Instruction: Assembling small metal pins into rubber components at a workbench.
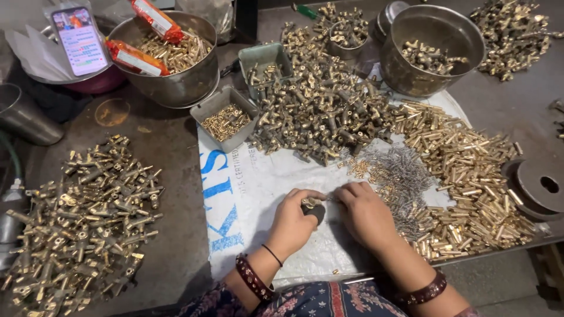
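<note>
My left hand [292, 223] is closed around a small brass fitting [309, 202] with a dark piece under it, held just above a white woven sack [264, 176] spread on the table. My right hand [365, 211] meets it from the right, fingertips pinched on the fitting's end; whether a small part is in them cannot be told. Right of my right hand lies a heap of thin silver pins [399, 173]. Beyond it spreads a pile of brass tubes [470, 176]. A big heap of T-shaped brass fittings [317, 105] lies further back.
Another pile of brass fittings [82, 217] lies at the left. Steel bowls [176, 82] [432, 50], two small grey trays [226, 120] [264, 58], a phone [79, 40] and orange packets [136, 57] stand at the back. A dark round disc [543, 188] sits at the right edge.
</note>
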